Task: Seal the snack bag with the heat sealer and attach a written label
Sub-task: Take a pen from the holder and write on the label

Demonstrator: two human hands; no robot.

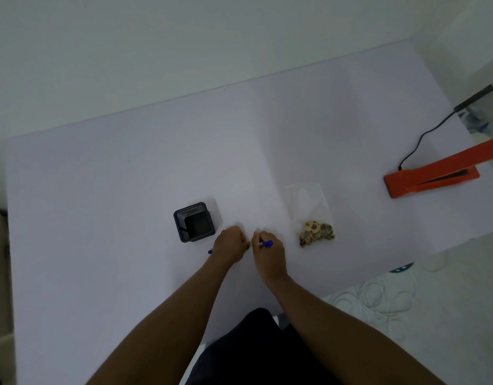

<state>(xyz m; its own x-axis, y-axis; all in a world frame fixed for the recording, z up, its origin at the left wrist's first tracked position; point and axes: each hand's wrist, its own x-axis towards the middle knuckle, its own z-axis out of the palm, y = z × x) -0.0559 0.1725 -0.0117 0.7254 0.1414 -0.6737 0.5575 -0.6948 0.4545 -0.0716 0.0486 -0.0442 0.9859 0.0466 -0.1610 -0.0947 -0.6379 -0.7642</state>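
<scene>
blue pen point(266, 243) gripped in my right hand point(268, 252); left hand point(230, 243) pinches perhaps its cap; ink may smudge the tabletop point(128, 176).

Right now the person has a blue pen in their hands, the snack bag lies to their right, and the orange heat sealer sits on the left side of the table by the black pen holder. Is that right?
Not quite. The head view shows the orange heat sealer at the table's far right, well apart from the black pen holder. The rest stands: both hands hold the blue pen, and the snack bag lies to their right.
</scene>
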